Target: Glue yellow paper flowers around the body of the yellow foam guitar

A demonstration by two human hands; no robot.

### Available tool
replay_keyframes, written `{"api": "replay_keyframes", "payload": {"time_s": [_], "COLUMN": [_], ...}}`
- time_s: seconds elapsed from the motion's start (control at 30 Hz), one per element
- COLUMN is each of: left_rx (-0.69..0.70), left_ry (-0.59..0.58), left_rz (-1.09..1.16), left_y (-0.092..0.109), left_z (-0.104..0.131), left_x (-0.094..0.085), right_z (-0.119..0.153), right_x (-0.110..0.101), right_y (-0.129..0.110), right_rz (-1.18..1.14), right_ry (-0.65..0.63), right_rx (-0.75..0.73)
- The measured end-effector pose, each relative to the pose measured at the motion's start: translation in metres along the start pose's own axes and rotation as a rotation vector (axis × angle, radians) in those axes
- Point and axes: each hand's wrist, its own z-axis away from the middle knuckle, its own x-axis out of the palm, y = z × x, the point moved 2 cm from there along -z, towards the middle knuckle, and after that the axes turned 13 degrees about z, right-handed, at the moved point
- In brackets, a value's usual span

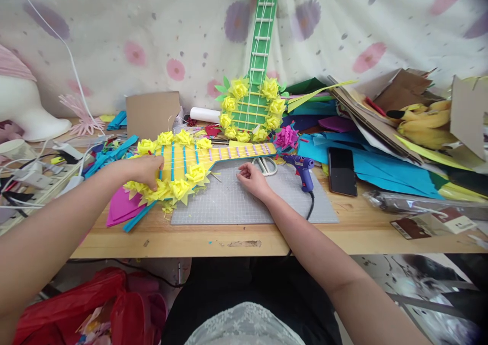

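Observation:
A yellow paper guitar (183,157) lies on its back across the table, its neck pointing right. Blue and lilac strips and thin white strings cross it, and yellow paper flowers (179,189) edge its body. My left hand (147,171) is over the left end of the body, fingers bent down against it among the flowers; the fingertips are partly hidden. Just below the neck, my right hand (252,179) hovers or rests over the grey cutting mat (229,207), fingers loosely curled and apart, holding nothing. Scissors (266,166) lie close beyond it, and a purple glue gun (303,171) is to its right.
A green paper guitar (249,111) leans upright against the flowered curtain. To the right lie a phone (342,171), blue paper (385,167) and stacked cardboard (375,116). Power strips with cables (36,177) crowd the left. A magenta paper flower (286,137) is by the neck's tip.

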Motion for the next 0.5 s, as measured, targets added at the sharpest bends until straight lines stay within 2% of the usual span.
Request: {"api": "replay_keyframes", "payload": {"time_s": [0.13,0.2,0.27,0.33,0.43,0.5], "left_rx": [0.001,0.008,0.026,0.093,0.197,0.217], "left_ry": [-0.108,-0.1,-0.001,0.155,0.293,0.311], "left_rz": [0.073,0.084,0.087,0.116,0.131,0.109], "left_y": [0.006,0.016,0.034,0.06,0.105,0.13], "left_z": [0.004,0.002,-0.005,-0.016,-0.037,-0.051], "left_x": [-0.023,-0.038,-0.052,-0.06,-0.056,-0.046], "right_z": [0.0,0.0,0.0,0.0,0.0,0.0], "right_x": [-0.001,-0.002,-0.002,-0.002,-0.002,-0.001], "right_y": [-0.002,-0.003,-0.004,-0.004,-0.002,0.0], "right_rz": [-0.007,-0.009,-0.013,-0.023,-0.041,-0.051], "right_ry": [-0.008,-0.014,-0.018,-0.022,-0.017,-0.015], "right_rx": [0.006,0.013,0.02,0.022,0.016,0.007]}}
